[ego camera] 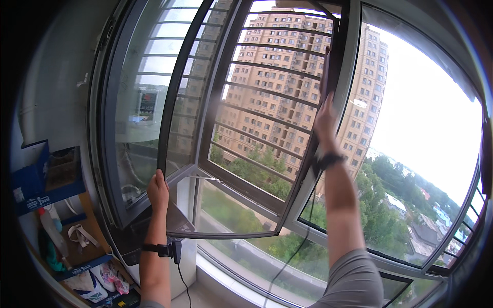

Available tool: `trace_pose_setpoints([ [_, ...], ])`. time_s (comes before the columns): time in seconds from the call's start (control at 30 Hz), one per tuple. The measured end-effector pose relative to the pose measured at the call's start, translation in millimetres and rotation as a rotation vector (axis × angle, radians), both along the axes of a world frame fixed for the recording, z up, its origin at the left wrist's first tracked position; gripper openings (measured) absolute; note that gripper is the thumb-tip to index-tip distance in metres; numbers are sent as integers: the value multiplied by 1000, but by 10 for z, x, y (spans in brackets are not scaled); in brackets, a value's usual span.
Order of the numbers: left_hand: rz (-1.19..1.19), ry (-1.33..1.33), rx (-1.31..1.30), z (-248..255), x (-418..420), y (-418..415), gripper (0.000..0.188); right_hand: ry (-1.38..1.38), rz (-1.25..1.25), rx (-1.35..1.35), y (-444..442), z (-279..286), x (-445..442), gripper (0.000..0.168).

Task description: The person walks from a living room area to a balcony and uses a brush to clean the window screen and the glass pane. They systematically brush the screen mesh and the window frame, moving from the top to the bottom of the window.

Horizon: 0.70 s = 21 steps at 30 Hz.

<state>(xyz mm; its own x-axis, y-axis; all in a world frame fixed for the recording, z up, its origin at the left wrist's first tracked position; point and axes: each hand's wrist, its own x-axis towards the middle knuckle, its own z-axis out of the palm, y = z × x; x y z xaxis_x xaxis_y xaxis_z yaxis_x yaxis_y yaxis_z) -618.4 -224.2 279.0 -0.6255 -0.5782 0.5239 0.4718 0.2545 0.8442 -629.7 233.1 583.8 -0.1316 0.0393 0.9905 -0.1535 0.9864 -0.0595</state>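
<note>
A dark-framed window screen [223, 235] stands in front of an open window with horizontal bars outside. My left hand [158, 188] grips the lower left side of its frame, fingers closed around the edge. Higher up on the right, my right hand [327, 119] is at the screen's right side, against the grey window frame [348, 84]; its fingertips are partly hidden there. Both wrists wear black bands, each with a dark cable. Behind the screen's left part, a glass window sash [115, 154] is swung inward.
On the left, a shelf [86, 227] holds blue boxes [50, 196], a pale strap [81, 235] and bagged items. A white cabinet [184, 265] stands below the sash, by the white sill [227, 283]. A large fixed pane is at the right.
</note>
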Motion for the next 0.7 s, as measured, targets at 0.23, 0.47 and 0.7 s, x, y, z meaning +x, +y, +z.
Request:
trace_pose_setpoints([
  [0.23, -31, 8, 26, 62, 11, -32, 56, -175, 92, -71, -350, -4078, 569, 59],
  [0.47, -27, 2, -8, 42, 53, -15, 57, 15, 186, -60, -324, -1373, 9, 61],
  [0.7, -24, 54, -36, 14, -2, -41, 56, 76, 39, -67, -656, 488, 16, 50],
])
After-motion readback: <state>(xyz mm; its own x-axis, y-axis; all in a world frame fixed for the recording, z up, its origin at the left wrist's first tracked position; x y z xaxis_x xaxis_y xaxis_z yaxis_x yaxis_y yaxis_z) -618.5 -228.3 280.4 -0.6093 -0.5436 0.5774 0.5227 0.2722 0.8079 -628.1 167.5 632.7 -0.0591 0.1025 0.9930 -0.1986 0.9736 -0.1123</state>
